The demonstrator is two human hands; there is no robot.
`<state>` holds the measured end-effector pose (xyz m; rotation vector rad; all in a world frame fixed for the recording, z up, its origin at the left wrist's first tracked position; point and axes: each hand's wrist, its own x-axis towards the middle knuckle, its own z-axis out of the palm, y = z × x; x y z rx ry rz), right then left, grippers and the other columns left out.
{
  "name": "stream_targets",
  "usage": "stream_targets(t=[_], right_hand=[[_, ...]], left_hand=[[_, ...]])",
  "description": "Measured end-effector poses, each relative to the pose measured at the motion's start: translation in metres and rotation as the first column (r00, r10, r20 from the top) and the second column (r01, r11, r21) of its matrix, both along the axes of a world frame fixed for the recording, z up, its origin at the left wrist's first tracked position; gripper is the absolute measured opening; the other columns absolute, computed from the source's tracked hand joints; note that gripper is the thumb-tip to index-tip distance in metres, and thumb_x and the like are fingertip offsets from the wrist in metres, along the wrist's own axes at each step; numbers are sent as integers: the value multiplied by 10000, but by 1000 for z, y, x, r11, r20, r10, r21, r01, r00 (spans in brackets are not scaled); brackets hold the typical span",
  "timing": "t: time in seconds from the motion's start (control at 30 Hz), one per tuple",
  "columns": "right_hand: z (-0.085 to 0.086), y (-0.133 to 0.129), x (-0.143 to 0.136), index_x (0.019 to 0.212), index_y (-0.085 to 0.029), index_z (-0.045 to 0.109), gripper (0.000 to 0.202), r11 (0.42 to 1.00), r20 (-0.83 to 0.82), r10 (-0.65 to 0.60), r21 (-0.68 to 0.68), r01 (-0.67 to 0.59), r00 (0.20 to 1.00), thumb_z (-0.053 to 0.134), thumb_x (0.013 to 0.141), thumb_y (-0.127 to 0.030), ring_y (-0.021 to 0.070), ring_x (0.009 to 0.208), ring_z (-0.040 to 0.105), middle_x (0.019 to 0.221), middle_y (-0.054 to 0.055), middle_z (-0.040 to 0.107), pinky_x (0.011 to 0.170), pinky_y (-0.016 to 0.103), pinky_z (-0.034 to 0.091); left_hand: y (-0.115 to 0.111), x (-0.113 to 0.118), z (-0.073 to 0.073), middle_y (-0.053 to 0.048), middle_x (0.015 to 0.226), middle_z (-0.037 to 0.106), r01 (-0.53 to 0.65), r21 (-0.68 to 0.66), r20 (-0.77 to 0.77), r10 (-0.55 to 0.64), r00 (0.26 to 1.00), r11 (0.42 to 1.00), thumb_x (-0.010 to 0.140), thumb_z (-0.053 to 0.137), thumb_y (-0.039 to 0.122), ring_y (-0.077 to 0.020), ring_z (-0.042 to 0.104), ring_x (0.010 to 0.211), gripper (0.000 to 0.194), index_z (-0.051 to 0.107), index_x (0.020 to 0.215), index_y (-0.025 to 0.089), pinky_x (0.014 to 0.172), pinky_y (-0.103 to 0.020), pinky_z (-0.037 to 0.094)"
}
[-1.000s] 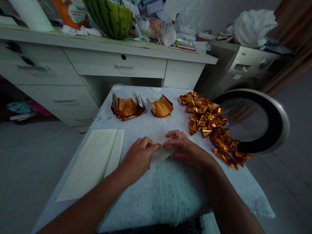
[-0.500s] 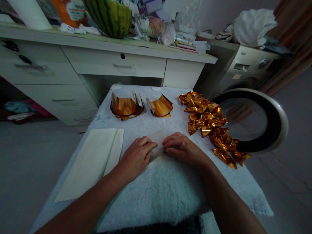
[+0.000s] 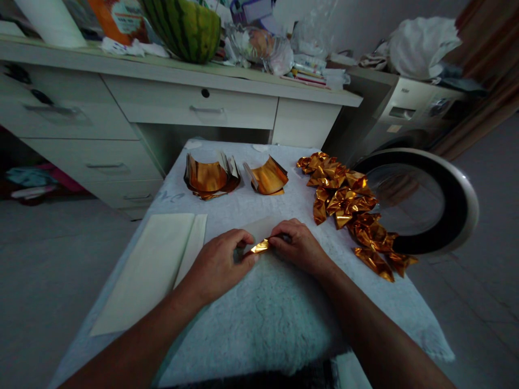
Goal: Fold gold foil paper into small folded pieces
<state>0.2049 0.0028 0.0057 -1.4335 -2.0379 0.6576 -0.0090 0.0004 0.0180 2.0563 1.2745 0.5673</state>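
Between my hands a small sheet of paper [image 3: 258, 229], pale with a shiny gold strip at its near edge, lies low over the cloth-covered table [image 3: 259, 329]. My left hand [image 3: 223, 262] grips the sheet's left end between thumb and fingers. The right end is pinched in my right hand [image 3: 298, 243]. Beyond them stand two curved stacks of gold paper, a larger one [image 3: 208, 177] and a smaller one [image 3: 270, 177]. Folded gold foil pieces [image 3: 344, 197] are heaped on the right. Left of my left hand lie large pale sheets [image 3: 146, 265].
A counter with drawers [image 3: 194, 102] runs along the back, holding a watermelon [image 3: 184, 29], an orange bag [image 3: 119, 21] and clutter. At the right, the open round door [image 3: 458, 200] of a washing machine [image 3: 413, 108] stands beside the table.
A shiny gold strip now shows at the sheet's near edge, where only the pale side showed before. My left hand's fingers have spread from its thumb, and my right fingers have curled more.
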Motion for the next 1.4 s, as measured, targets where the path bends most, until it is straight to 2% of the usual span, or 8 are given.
stream_targets(t=[0.2,0.37,0.77,0.93,1.07,1.13,1.27,1.4], right_hand=[[-3,1,-4,766,-202,672,101,998,23,-68,8,67,997,676,824,-120,173,786,548,735,2,657,751,304,369],[-6,1,-6,777,-204,649,85,996,35,-91,27,90,995,681,817,-137,176,784,532,735,-3,634,742,304,356],[-8,2,-9,760,-205,582,123,991,40,-133,7,133,990,670,797,-128,187,820,523,766,-6,613,769,315,343],[-8,2,-9,774,-203,583,115,991,52,-133,11,132,990,668,805,-130,192,835,534,782,0,624,790,327,346],[-10,2,-9,808,-200,594,106,989,55,-149,16,148,987,677,797,-134,201,858,535,818,9,630,806,336,358],[-11,2,-10,869,-197,611,122,982,80,-189,38,186,979,688,784,-153,221,907,527,887,30,632,827,350,368],[-14,2,-11,1078,-181,632,341,945,190,-324,103,309,927,722,759,-263,284,1020,490,1081,96,591,871,404,372],[-15,1,-12,1062,-187,661,339,931,256,-365,119,346,895,710,764,-341,299,1027,479,1111,108,576,872,422,360]], left_hand=[[3,1,-5,-20,876,663,-12,35,-45,14,999,999,851,536,207,-198,635,815,99,627,888,220,751,-347,485],[4,1,-10,-27,936,631,-24,63,-16,25,1000,998,851,548,183,-190,636,853,85,610,896,218,772,-343,497],[3,1,-21,-28,1035,595,-65,134,-8,67,998,989,838,560,137,-162,642,818,173,574,994,209,780,-334,511],[3,1,-22,-57,1029,609,-73,286,-133,115,984,956,813,621,171,-257,582,983,206,582,1012,206,882,-413,480],[3,1,-21,-119,1185,593,-103,378,-239,205,949,920,809,656,253,-324,517,1089,397,556,1184,169,949,-479,442],[2,1,-21,-156,1285,558,-124,386,-288,247,925,914,821,647,286,-353,483,1156,488,527,1267,132,976,-500,428],[1,2,-21,-175,1350,536,-130,352,-365,264,893,927,848,616,313,-368,457,1217,507,537,1302,101,1005,-516,417],[2,2,-20,-151,1331,554,-111,318,-367,230,901,942,847,617,303,-356,473,1205,427,598,1238,134,1005,-512,418]])
